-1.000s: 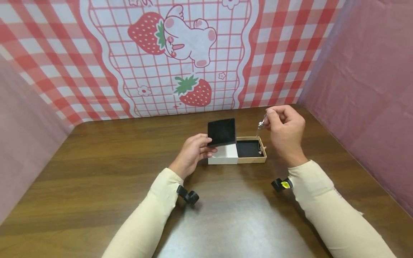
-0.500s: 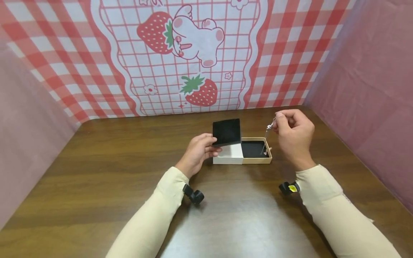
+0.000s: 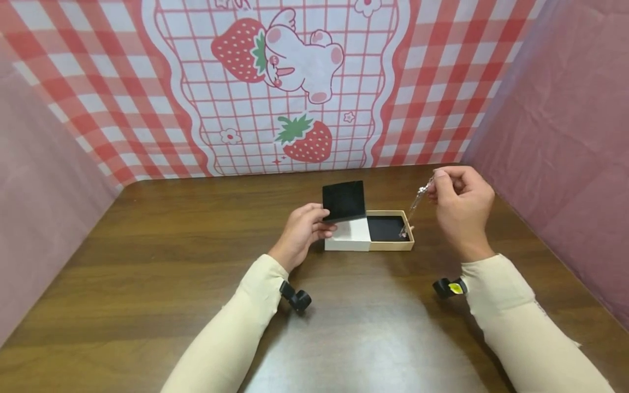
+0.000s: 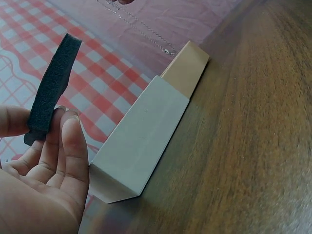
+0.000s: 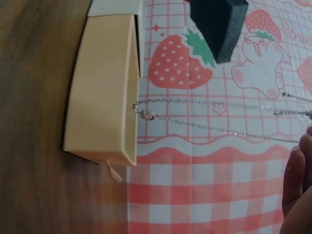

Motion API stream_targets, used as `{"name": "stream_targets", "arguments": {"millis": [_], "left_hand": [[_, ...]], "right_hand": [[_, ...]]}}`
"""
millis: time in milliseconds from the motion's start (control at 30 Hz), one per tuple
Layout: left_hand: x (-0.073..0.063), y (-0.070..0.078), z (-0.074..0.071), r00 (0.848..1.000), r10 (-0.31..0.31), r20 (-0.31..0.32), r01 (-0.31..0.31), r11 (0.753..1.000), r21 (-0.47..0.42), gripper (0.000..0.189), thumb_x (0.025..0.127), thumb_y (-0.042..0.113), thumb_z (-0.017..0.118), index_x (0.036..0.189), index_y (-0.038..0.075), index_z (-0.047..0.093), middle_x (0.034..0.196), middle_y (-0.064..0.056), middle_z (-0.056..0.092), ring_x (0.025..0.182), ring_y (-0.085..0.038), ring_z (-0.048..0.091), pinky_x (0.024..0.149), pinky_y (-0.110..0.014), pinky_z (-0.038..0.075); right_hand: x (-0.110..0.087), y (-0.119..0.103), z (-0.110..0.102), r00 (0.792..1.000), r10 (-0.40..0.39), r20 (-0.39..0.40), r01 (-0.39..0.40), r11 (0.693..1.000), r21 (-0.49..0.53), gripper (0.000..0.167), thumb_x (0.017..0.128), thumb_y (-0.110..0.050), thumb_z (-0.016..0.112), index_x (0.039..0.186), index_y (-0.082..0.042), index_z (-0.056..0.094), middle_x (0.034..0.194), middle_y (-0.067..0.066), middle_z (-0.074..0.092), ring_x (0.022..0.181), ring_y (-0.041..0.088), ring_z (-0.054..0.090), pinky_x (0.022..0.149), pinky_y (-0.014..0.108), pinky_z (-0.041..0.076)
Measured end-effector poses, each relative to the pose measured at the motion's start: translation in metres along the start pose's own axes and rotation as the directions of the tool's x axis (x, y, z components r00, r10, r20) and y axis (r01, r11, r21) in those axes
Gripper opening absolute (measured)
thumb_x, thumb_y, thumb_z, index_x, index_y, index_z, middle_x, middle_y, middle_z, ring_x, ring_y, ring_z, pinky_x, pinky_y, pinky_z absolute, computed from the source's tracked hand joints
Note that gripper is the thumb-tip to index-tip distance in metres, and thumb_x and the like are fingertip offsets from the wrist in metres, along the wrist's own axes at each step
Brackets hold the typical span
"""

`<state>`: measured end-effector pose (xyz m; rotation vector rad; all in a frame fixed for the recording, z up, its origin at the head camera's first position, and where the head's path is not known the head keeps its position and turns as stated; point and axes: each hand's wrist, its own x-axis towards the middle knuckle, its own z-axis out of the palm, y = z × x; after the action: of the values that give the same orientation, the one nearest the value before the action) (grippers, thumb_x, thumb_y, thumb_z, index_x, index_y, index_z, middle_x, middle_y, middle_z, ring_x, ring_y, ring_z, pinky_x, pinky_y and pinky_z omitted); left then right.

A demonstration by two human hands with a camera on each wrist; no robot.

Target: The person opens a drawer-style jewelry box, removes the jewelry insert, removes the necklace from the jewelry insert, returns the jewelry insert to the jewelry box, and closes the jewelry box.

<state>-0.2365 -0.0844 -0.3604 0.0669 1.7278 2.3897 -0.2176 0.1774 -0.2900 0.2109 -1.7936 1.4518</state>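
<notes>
My left hand [image 3: 306, 232] pinches a square black foam pad [image 3: 345, 200] between thumb and fingers, holding it tilted above the white box sleeve [image 3: 346, 245]. Seen edge-on in the left wrist view, the foam pad [image 4: 54, 85] is thick and slightly bent. My right hand [image 3: 466, 213] pinches a silver chain necklace [image 3: 420, 192] by its clasp end, up and to the right of the box. Two beaded strands slope down from the fingers, and their low end hangs at the right end of the tan drawer [image 3: 391, 246], which is pulled partway out. Black lining shows inside the drawer.
A small ribbon tab [image 5: 114, 173] sticks out from the drawer's end. The brown wooden table [image 3: 196, 262] runs back to a red checked strawberry cloth [image 3: 432, 82]. Pink cloth [image 3: 560, 142] hangs along the right side. Each wrist carries a small black camera [image 3: 296, 297].
My right hand has moved right, drawing the necklace out at a slant over the drawer's right end. The left hand keeps its hold on the foam pad. The head view has shifted slightly.
</notes>
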Motion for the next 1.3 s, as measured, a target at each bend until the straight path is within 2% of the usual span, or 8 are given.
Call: {"name": "stream_targets", "arguments": {"millis": [133,300,500,733,1100,1300], "left_hand": [[0.000,-0.001,0.002,1.000,-0.004,0.009,0.004,1.000,0.002,0.019,0.099,0.009,0.056,0.114,-0.004,0.057,0.101,-0.014,0.058,0.078,-0.020,0.067,0.069,-0.027,0.056],[-0.001,-0.001,0.002,1.000,0.004,-0.007,-0.004,1.000,-0.014,0.015,0.099,0.009,0.056,0.110,-0.002,0.057,0.099,-0.014,0.060,0.077,-0.020,0.067,0.068,-0.027,0.056],[-0.002,0.001,-0.001,1.000,0.023,-0.003,-0.023,0.999,-0.030,0.010,0.098,0.008,0.054,0.103,0.000,0.057,0.092,-0.013,0.062,0.077,-0.020,0.067,0.068,-0.026,0.055],[-0.002,-0.001,0.001,0.999,0.036,0.007,-0.036,0.999,-0.020,0.013,0.098,0.009,0.055,0.106,-0.001,0.057,0.092,-0.013,0.061,0.077,-0.020,0.067,0.069,-0.027,0.055],[0.001,-0.005,0.010,0.999,0.033,0.003,-0.033,0.999,0.000,0.018,0.098,0.007,0.056,0.113,-0.003,0.055,0.100,-0.013,0.057,0.075,-0.020,0.066,0.063,-0.024,0.053],[0.001,-0.007,0.007,0.999,0.029,-0.013,-0.029,1.000,0.008,0.017,0.098,0.006,0.056,0.112,-0.004,0.056,0.099,-0.012,0.057,0.075,-0.020,0.066,0.061,-0.023,0.052]], "right_hand": [[0.004,0.009,-0.008,0.999,0.020,-0.028,-0.020,1.000,-0.005,0.017,0.095,-0.004,0.062,0.089,0.011,0.066,0.064,0.002,0.064,0.054,0.009,0.061,0.054,0.019,0.052],[0.009,0.017,-0.013,0.999,0.042,-0.021,-0.042,0.999,0.003,0.017,0.096,-0.006,0.063,0.091,0.009,0.067,0.065,0.001,0.065,0.055,0.009,0.063,0.056,0.020,0.053],[0.007,0.003,-0.011,0.999,0.039,-0.023,-0.038,0.999,0.016,0.017,0.095,-0.003,0.061,0.088,0.012,0.066,0.064,-0.002,0.064,0.054,0.008,0.061,0.055,0.019,0.053],[0.003,-0.005,-0.014,0.999,0.036,-0.025,-0.035,0.999,0.010,0.018,0.095,-0.003,0.061,0.089,0.014,0.065,0.063,0.001,0.063,0.053,0.008,0.060,0.055,0.019,0.052],[0.005,0.018,-0.021,0.997,0.036,-0.068,-0.039,0.999,-0.039,0.018,0.095,-0.004,0.061,0.088,0.012,0.065,0.063,0.000,0.062,0.052,0.008,0.058,0.054,0.018,0.050],[0.005,0.031,-0.023,0.995,0.070,-0.072,-0.071,0.997,-0.020,0.017,0.094,-0.003,0.061,0.087,0.012,0.066,0.062,0.001,0.062,0.051,0.008,0.059,0.053,0.018,0.051]]}}
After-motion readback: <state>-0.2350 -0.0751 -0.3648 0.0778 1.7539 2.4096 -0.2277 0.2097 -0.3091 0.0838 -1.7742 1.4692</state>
